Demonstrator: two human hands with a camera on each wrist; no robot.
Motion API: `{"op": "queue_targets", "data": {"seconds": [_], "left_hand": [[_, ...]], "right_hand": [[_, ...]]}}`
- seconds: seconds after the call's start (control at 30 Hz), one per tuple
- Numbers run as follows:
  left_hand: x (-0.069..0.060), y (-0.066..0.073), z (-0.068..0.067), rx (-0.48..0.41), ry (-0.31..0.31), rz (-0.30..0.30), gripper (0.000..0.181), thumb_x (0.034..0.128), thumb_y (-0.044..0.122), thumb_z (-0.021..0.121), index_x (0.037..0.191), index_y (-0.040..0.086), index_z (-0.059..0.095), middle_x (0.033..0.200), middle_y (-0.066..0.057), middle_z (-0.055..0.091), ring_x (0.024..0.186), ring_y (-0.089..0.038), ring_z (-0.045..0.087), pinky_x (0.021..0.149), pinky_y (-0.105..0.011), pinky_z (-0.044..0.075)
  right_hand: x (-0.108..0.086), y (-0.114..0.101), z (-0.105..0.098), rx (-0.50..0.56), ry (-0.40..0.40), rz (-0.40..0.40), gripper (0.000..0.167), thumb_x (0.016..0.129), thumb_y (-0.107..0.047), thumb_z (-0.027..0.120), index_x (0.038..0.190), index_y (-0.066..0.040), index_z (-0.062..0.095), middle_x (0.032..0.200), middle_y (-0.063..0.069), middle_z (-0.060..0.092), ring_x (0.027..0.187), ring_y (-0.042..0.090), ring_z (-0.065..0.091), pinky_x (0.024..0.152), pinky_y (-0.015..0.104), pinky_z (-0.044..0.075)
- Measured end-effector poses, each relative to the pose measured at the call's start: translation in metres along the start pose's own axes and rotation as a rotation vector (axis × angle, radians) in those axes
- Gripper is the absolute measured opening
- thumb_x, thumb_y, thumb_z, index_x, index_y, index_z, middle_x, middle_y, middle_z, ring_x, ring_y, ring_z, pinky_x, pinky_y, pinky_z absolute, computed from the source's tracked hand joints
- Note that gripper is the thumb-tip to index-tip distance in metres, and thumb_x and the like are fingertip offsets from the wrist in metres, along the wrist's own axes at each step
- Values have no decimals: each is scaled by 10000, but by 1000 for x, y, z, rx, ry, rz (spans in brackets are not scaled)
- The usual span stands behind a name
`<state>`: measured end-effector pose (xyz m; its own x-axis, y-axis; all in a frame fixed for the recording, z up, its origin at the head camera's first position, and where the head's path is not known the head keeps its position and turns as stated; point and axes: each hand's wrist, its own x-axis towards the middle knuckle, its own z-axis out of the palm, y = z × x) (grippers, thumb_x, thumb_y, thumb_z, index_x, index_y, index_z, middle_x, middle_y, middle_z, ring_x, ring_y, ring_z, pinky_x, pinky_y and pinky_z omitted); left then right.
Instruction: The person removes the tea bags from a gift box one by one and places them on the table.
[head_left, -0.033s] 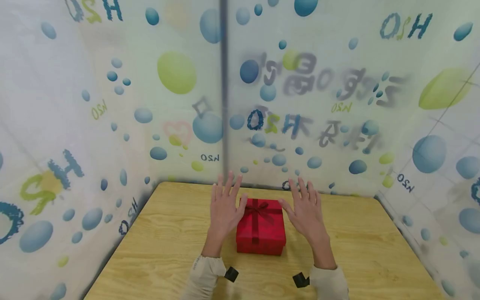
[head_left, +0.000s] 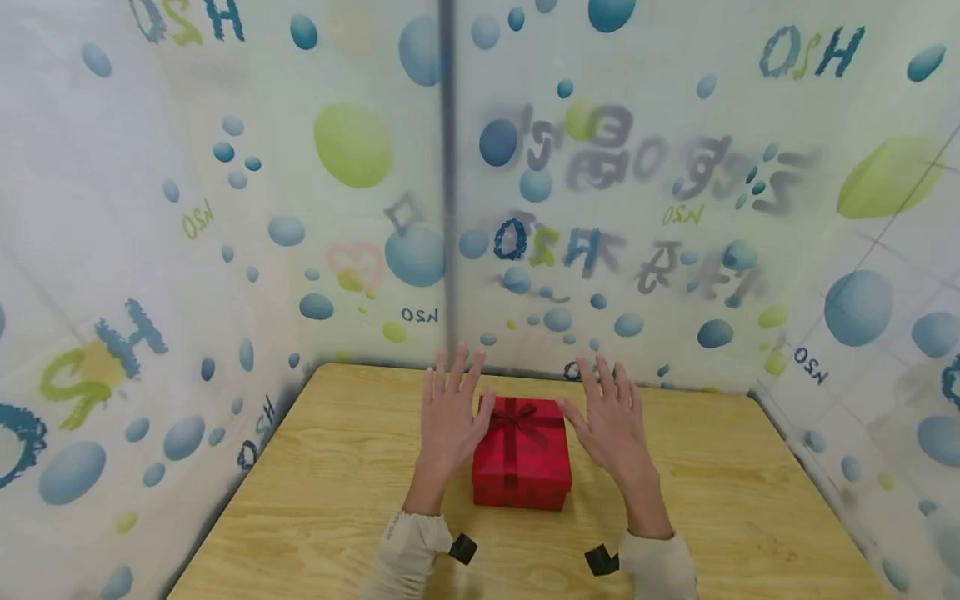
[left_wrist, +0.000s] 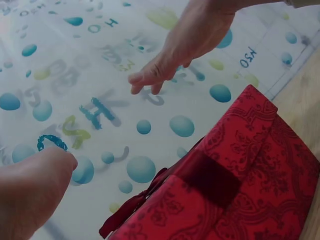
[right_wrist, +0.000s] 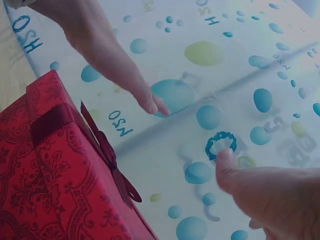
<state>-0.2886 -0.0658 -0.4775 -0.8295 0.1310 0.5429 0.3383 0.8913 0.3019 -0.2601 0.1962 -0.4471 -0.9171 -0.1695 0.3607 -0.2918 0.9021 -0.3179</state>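
A red gift box [head_left: 522, 458] with a dark red ribbon and bow [head_left: 517, 415] stands on the wooden table, its lid on. Patterned red sides show in the left wrist view, where the box [left_wrist: 270, 165] fills the lower right. My left hand [head_left: 450, 421] is held in the air by the box's left side, fingers straight and spread, its thumb overlapping the lid's edge in the head view. Across from it, my right hand [head_left: 617, 429] hovers off the right side with extended fingers. Both wrist views show the hands apart from the box, holding nothing.
The light wooden table [head_left: 337, 483] runs up to a pale curtain [head_left: 360, 250] printed with blue and green drops, which surrounds it at the back and both sides. Small black blocks [head_left: 463, 549] sit at the cuffs of the beige sleeves [head_left: 408, 550].
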Motion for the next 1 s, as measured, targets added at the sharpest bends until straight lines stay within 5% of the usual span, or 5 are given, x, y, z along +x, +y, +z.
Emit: {"op": "queue_targets", "data": {"seconds": [0.4,0.7,1.0], "left_hand": [[-2,-1,0,-17,-25,-29,622,1082,471,438,1650,231,354,1733,-51,228,1605,-371,91,1259,-596,107],[7,9,4,-71,-23,-4,629,1072,436,486,1649,224,355,1732,-79,229,1600,-393,91,1249,-621,113],[1,-2,9,-76,29,-27,606,1073,416,486,1632,200,395,1728,-104,234,1580,-438,125,1224,-657,155]], "right_hand": [[-2,-1,4,64,-84,-4,793,1059,-510,533,1665,-88,243,1687,286,177,1545,529,77,1190,712,103],[3,8,3,56,-64,0,824,1048,-483,570,1668,-90,196,1685,282,147,1529,553,79,1177,719,111],[1,5,9,54,-47,-23,843,1018,-405,661,1661,-95,213,1680,274,141,1509,570,109,1154,748,150]]}}
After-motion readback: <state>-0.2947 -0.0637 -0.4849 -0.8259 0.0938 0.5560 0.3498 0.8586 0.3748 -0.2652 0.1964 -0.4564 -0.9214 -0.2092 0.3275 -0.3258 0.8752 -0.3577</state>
